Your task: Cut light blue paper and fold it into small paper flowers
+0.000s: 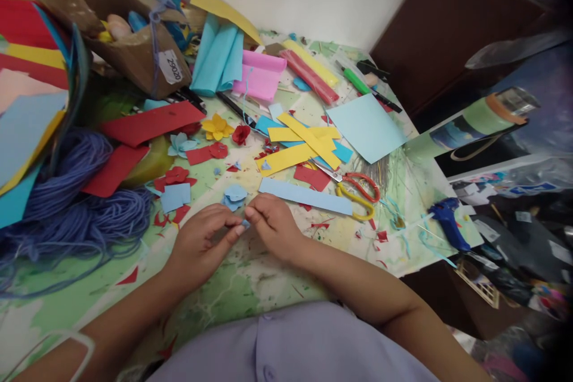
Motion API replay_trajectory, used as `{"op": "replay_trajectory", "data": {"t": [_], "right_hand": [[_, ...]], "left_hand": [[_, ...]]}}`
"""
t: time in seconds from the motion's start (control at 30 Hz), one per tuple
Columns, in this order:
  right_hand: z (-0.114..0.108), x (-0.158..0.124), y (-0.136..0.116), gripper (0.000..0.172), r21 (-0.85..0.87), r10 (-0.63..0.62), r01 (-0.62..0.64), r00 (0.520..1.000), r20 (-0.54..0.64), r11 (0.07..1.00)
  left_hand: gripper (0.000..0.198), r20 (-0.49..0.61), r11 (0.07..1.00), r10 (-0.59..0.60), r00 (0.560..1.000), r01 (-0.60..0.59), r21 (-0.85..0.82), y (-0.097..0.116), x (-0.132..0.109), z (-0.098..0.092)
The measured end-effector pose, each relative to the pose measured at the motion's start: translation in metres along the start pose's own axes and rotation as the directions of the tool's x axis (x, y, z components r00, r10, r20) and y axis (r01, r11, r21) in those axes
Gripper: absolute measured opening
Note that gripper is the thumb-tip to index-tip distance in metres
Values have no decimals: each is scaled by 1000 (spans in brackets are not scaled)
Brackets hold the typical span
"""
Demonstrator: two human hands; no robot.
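Observation:
Between my two hands is a small piece of blue paper point(246, 223), mostly covered by fingertips. My left hand point(201, 239) pinches it between thumb and fingers. My right hand point(275, 224) is closed at its other side, thumb against the curled forefinger; how much of the piece it grips is hidden. Just beyond the fingers sits a light blue paper flower point(234, 196). A light blue paper strip point(307, 196) lies past my right hand, partly over the scissors point(358, 188) with red and yellow handles. A small blue paper square point(175, 197) lies beyond my left hand.
Blue yarn point(102, 221) is heaped at left beside coloured paper sheets point(31, 125). A cardboard box point(134, 59) stands behind. Yellow paper strips point(304, 143), a pale blue sheet point(367, 127) and finished-looking flowers point(217, 126) lie mid-table. A blue glue gun point(449, 222) sits at the right edge.

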State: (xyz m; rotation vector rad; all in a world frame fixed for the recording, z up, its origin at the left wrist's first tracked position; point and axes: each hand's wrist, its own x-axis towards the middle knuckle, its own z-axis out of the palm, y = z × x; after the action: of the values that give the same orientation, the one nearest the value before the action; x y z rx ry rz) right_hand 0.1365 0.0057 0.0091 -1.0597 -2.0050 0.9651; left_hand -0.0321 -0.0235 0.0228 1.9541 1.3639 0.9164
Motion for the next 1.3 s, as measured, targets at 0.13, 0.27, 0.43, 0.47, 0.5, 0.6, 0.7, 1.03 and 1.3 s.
{"op": "replay_trajectory", "data": {"t": [0.13,0.27,0.43,0.47,0.5,0.6,0.7,1.03,1.3], "right_hand": [[-1,1,1,33,88,71,-67,997,-37,994],[-4,-2,-4,32,30,-42,43,999,-26,999],[-2,-5,-7,31,19,-83,83,997,3,996],[-2,-5,-6,31,23,-84,83,996,10,996],[-2,-4,-6,32,30,-80,80,997,18,996],[-1,-4,-5,34,68,-41,39,998,39,997],[0,-4,-7,32,157,41,-45,999,28,987],[10,-7,-12,33,634,364,-304,931,38,711],[8,-2,-5,30,500,351,-265,933,-83,824]], "left_hand": [[9,-33,998,27,999,-25,63,-1,-1,0],[7,-126,986,100,987,-82,142,-2,0,-3],[9,-17,961,186,982,-178,213,2,0,-5],[9,4,959,180,984,-176,221,3,0,-5],[9,10,959,177,984,-175,223,3,0,-5],[8,-21,968,175,984,-168,189,4,0,-4],[10,-36,979,156,987,-150,134,1,-1,-2],[17,47,994,-26,999,30,-104,4,-1,1],[12,50,994,106,993,-105,-40,3,-2,1]]}}
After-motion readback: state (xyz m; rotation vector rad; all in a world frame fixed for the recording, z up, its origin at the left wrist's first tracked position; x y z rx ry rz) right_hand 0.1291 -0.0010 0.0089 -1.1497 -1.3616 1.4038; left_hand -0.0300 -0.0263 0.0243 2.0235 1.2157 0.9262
